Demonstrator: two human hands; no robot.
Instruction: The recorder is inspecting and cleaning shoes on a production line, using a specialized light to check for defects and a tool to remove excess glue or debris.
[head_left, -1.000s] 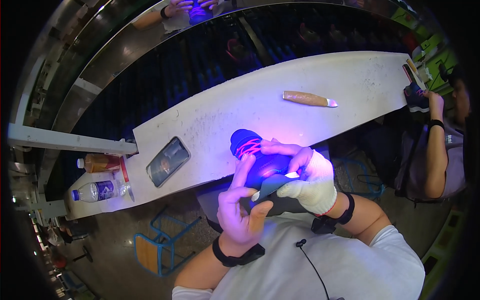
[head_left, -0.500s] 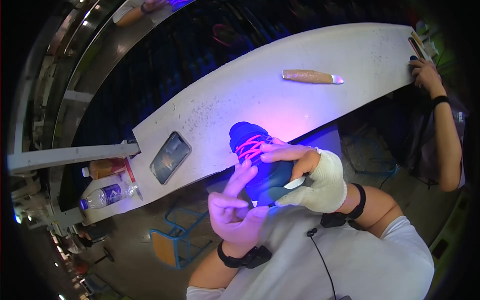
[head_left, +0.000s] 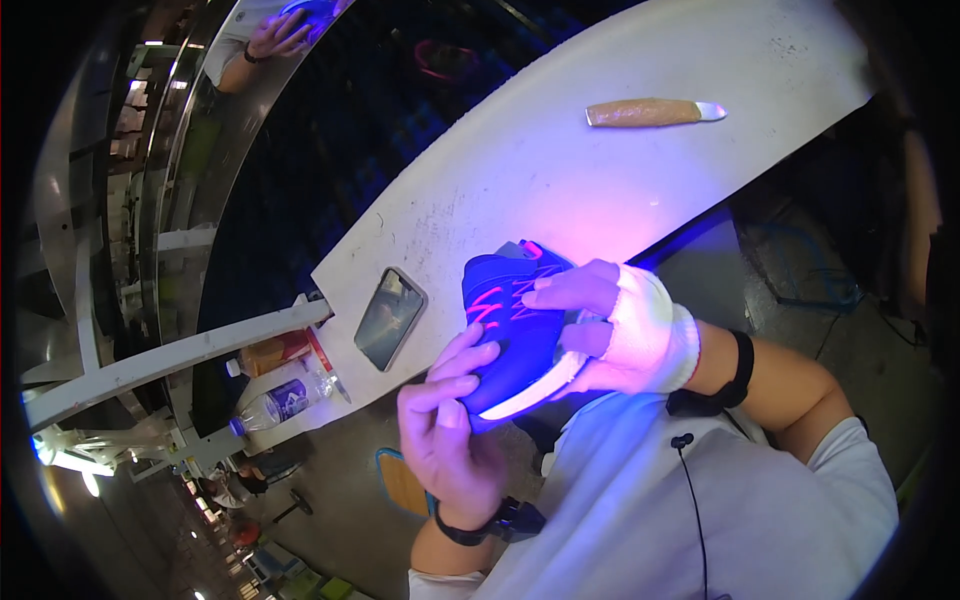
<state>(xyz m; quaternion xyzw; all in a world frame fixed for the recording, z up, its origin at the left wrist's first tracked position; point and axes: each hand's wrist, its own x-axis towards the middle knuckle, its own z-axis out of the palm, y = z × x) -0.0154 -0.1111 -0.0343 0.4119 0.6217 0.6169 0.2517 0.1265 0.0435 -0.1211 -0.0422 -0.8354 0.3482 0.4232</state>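
A dark blue sneaker (head_left: 525, 345) with bright pink laces and a white sole is held between my two hands, above the near edge of the white table. Its toe points down toward me, and violet light falls over it. My right hand (head_left: 600, 320), in a white knit glove with bare fingertips, grips the shoe's right side, fingers over the laces and thumb under the sole. My bare left hand (head_left: 455, 430) is curled around the toe on the left, fingertips pressing on the upper. Part of the left palm is turned away from view.
On the white table (head_left: 480, 200) lie a brown-wrapped tool (head_left: 650, 112) with a shiny tip and a phone (head_left: 391, 318). Two bottles, one clear (head_left: 285, 405) and one amber (head_left: 275, 353), lie beside a white beam (head_left: 180, 362). Another person's hand (head_left: 278, 38) shows at upper left.
The sneaker has turned, so its white sole edge now shows. My left fingers have come from loosely apart onto the toe. The view has swung right, and the co-worker's hand at right is gone.
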